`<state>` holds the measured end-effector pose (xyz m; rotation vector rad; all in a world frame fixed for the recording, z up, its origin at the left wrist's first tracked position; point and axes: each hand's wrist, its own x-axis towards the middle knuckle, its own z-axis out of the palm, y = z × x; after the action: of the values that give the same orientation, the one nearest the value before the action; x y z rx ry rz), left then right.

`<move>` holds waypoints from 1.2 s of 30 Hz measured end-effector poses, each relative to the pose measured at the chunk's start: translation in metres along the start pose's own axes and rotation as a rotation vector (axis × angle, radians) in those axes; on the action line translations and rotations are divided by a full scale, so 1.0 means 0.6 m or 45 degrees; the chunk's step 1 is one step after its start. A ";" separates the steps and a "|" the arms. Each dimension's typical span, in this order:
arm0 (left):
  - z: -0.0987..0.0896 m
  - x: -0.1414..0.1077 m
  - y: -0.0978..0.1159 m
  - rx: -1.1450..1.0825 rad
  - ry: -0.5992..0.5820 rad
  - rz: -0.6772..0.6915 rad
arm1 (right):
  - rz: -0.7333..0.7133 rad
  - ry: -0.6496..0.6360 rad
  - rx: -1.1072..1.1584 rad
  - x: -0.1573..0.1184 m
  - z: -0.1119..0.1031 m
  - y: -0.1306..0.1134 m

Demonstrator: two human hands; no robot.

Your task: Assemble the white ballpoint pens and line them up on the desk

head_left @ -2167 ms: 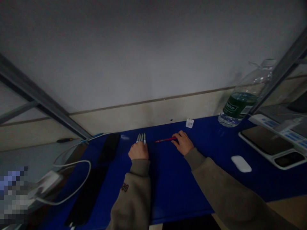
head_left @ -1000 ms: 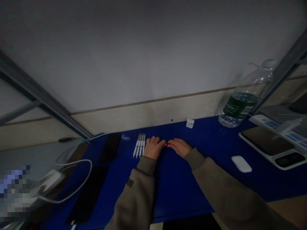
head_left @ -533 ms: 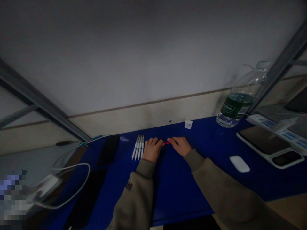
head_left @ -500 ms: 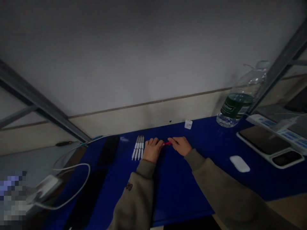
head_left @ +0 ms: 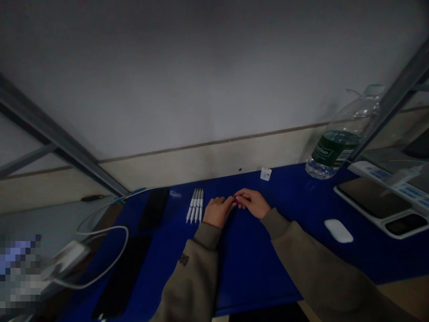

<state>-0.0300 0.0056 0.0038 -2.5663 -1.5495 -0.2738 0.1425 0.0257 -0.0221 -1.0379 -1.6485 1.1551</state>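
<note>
My left hand (head_left: 217, 212) rests on the blue table top (head_left: 254, 264), just right of several white pens (head_left: 196, 205) lying side by side. Its bunched fingertips reach my right hand (head_left: 252, 202). A small red object (head_left: 237, 202), probably the red pen, sits pinched in my right fingers. Most of it is hidden by the fingers. I cannot tell whether my left fingers hold it too. Both sleeves are olive-brown.
A water bottle (head_left: 335, 147) and a white charger cube (head_left: 266, 174) stand at the back edge. To the right lie a white mouse (head_left: 338, 230) and a dark tablet (head_left: 372, 201). Black strips (head_left: 154, 208) and a white cable (head_left: 100, 257) lie left.
My left hand has slid right, off the white pens, which now lie fully uncovered. The hands have closed together, and the red pen, earlier lying on the table, is now mostly hidden between my fingers.
</note>
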 end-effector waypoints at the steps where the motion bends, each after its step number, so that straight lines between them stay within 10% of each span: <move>1: 0.001 0.000 -0.001 -0.006 -0.024 -0.021 | -0.027 0.023 -0.012 0.000 -0.001 -0.001; 36: 0.001 -0.003 0.000 -0.304 -0.157 -0.153 | 0.008 -0.056 0.115 -0.002 -0.004 -0.002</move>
<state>-0.0312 0.0041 0.0025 -2.7176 -1.8208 -0.3383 0.1450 0.0252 -0.0207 -0.9674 -1.6129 1.2532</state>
